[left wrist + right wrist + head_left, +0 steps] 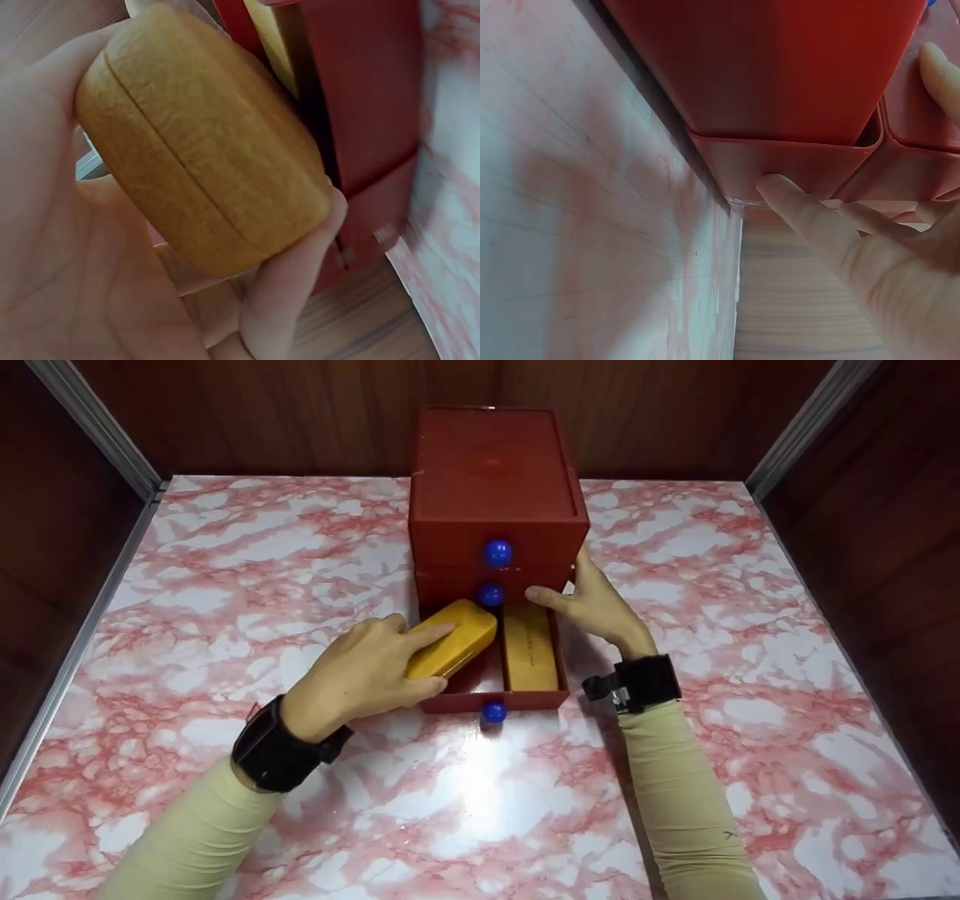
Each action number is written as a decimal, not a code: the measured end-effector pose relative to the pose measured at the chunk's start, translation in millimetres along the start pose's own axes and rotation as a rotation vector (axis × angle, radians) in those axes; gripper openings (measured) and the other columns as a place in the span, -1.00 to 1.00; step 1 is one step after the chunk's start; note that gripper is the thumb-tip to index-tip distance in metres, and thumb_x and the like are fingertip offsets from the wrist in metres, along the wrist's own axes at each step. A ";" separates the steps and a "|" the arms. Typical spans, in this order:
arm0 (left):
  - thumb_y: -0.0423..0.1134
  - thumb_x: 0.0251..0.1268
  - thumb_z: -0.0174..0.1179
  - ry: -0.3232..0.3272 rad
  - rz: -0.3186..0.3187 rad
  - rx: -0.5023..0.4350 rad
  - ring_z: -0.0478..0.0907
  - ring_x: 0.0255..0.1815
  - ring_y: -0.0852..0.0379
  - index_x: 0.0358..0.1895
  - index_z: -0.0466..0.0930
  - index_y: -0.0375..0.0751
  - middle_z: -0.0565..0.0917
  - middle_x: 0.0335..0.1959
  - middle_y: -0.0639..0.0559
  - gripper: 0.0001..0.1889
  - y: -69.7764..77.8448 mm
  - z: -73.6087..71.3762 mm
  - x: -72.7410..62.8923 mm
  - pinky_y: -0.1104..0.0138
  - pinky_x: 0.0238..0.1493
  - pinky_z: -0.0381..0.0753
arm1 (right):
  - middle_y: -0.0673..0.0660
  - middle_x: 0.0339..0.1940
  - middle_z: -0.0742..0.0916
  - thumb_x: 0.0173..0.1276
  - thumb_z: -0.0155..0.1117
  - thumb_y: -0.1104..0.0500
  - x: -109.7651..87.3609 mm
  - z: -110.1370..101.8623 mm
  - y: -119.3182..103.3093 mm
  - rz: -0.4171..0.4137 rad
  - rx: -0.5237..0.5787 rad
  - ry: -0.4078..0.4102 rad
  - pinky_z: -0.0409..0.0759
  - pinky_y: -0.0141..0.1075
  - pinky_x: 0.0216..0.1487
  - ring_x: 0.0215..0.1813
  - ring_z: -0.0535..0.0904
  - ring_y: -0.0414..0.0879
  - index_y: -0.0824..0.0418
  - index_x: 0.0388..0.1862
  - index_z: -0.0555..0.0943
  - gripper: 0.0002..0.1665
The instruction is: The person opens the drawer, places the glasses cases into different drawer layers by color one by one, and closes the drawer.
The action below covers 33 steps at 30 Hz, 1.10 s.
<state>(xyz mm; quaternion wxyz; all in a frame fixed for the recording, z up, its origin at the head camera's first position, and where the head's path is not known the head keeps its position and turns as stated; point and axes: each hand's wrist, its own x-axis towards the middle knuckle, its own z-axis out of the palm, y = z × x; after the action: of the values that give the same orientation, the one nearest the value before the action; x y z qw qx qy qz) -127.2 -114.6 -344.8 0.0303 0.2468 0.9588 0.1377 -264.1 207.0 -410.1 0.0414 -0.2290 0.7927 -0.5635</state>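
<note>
My left hand [367,664] grips a yellow glasses case [454,639], tilted over the left part of a pulled-out bottom drawer [493,701]. In the left wrist view the case [202,142] shows a seam along its end, with fingers on both sides of it. A second yellow case [531,649], with small print on top, lies in the drawer's right side. My right hand [600,604] rests against the right side of the red drawer cabinet [499,465], thumb at its front. In the right wrist view straight fingers [810,217] touch the cabinet's side.
Two upper drawers with blue knobs [497,553] are closed above the pulled-out one, whose own blue knob [494,712] faces front. The cabinet stands on a red-and-white marbled table [262,555]. Dark wood panels [262,412] enclose the back and sides.
</note>
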 end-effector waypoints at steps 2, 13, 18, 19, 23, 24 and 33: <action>0.20 0.36 0.33 -0.020 -0.003 0.012 0.56 -0.20 -0.10 0.58 0.45 0.14 0.65 0.01 -0.28 -0.26 4.7 -1.1 4.4 0.06 -0.24 0.61 | 0.08 0.59 0.45 0.42 0.54 0.12 -0.4 0.0 -0.2 0.004 0.000 0.002 0.29 0.06 0.58 0.54 0.43 0.05 -0.06 0.74 0.04 0.12; 0.15 0.33 0.28 -0.112 -0.067 0.090 0.60 -0.21 -0.13 0.51 0.55 0.10 0.65 -0.16 -0.21 -0.32 20.8 -0.7 27.9 0.04 -0.30 0.67 | 0.08 0.61 0.44 0.42 0.53 0.12 -0.7 0.5 0.8 0.003 -0.004 0.005 0.26 0.04 0.61 0.55 0.42 0.05 -0.06 0.74 0.04 0.12; 0.11 0.32 0.27 -0.184 -0.116 0.127 0.63 -0.14 -0.14 0.52 0.54 0.12 0.66 -0.14 -0.21 -0.32 27.1 -2.1 38.0 0.05 -0.27 0.70 | 0.08 0.61 0.43 0.43 0.53 0.15 0.2 0.2 0.4 -0.008 0.000 0.002 0.26 0.06 0.61 0.55 0.42 0.05 -0.05 0.74 0.05 0.11; 0.11 0.31 0.27 -0.202 -0.127 0.138 0.63 -0.13 -0.13 0.52 0.54 0.13 0.65 -0.13 -0.20 -0.33 28.8 -2.7 40.0 0.05 -0.26 0.70 | 0.08 0.61 0.43 0.43 0.53 0.15 0.4 0.1 0.3 -0.008 0.001 0.001 0.25 0.07 0.61 0.55 0.42 0.05 -0.05 0.74 0.05 0.11; 0.04 0.30 0.26 -0.254 -0.166 0.178 0.63 -0.16 -0.12 0.31 0.68 0.03 0.67 -0.17 -0.17 -0.48 36.2 -4.5 48.8 0.09 -0.28 0.69 | 0.08 0.61 0.43 0.43 0.52 0.16 0.4 -0.3 0.0 -0.008 0.002 0.002 0.25 0.06 0.61 0.56 0.40 0.05 -0.04 0.73 0.06 0.09; 0.04 0.30 0.26 -0.263 -0.177 0.187 0.64 -0.16 -0.13 0.24 0.70 -0.01 0.67 -0.17 -0.17 -0.53 38.0 -4.8 50.9 0.09 -0.29 0.69 | 0.08 0.61 0.43 0.43 0.52 0.16 0.4 -0.3 0.0 -0.007 0.000 0.003 0.24 0.05 0.62 0.56 0.40 0.04 -0.04 0.73 0.06 0.09; 0.07 0.32 0.26 -0.293 -0.314 0.223 0.66 -0.01 -0.11 0.08 0.70 -0.05 0.70 -0.05 -0.12 -0.61 47.6 -1.9 69.1 0.11 -0.28 0.73 | 0.08 0.58 0.47 0.42 0.54 0.14 0.3 -0.5 -1.1 0.006 0.005 0.002 0.30 0.04 0.58 0.54 0.43 0.04 -0.04 0.72 0.08 0.09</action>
<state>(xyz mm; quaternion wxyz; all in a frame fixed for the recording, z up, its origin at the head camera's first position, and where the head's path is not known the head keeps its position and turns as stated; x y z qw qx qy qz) -165.9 -41.9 -329.1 0.1626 0.1136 0.9800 -0.0126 -264.1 207.1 -408.8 0.0429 -0.2262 0.7920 -0.5654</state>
